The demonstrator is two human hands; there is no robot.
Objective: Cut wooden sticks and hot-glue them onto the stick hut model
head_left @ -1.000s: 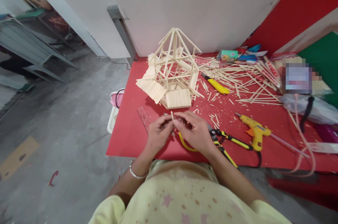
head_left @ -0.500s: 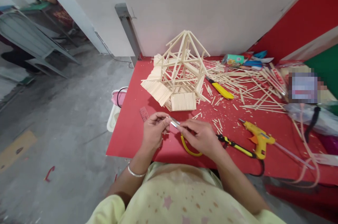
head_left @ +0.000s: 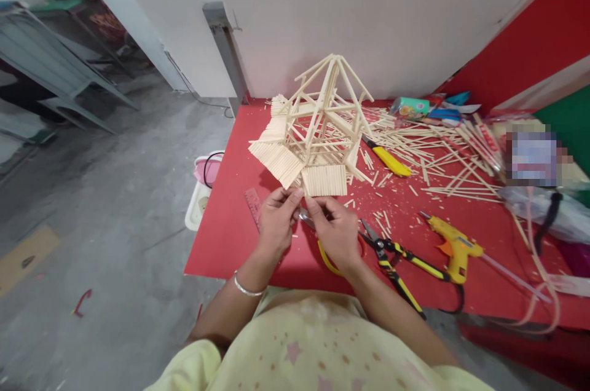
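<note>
A hut-like frame of thin wooden sticks point(head_left: 318, 114) stands upright, with flat panels of side-by-side sticks around its base. At its near side, my left hand point(head_left: 278, 220) is closed, thumb and fingertips pinched near the corner between the left panel point(head_left: 278, 162) and the front panel point(head_left: 325, 181). My right hand point(head_left: 335, 232) is closed too, its fingertips at the front panel's lower left corner. What either pinch holds is too small to make out. Scissors with a yellow and orange handle point(head_left: 326, 259) lie partly hidden beneath my right hand.
Right of my hands lie black-and-yellow pliers-like cutters point(head_left: 391, 262) and a yellow glue gun point(head_left: 454, 246) with a glue stick. A yellow utility knife point(head_left: 389, 158), loose sticks point(head_left: 415, 139) and a clear red ruler point(head_left: 252, 206) lie on the red table point(head_left: 216, 237). A wall stands behind.
Both hands have moved up and forward to the structure's near base, fingertips closer together. The scissors' blades, earlier between my fingers, now show below them. More of the cutters is uncovered.
</note>
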